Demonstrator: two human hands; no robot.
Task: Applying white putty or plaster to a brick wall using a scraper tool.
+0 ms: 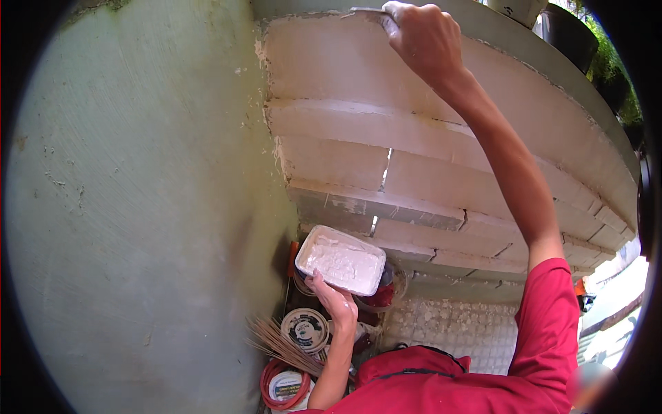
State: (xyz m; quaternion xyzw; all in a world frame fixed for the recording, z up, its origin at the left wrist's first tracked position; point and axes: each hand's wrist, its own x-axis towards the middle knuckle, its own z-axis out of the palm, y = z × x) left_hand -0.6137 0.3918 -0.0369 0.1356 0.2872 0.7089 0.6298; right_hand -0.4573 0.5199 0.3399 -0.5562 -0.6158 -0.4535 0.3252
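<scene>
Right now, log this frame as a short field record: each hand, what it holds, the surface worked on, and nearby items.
left hand: holds up a white tray of white paste from below
right hand: raised, grips a flat metal blade against the top edge of the wall
block wall: pale blocks, joints filled with white paste, open gaps in two vertical joints
side wall: pale green plaster, at the person's left
below: round tins, bundle of thin sticks, red coiled hose

We see a green wall (138, 207) on our left, round tins (307, 329) and a red hose (270, 386) on the floor, and dark plant pots (569, 34) up high.
</scene>
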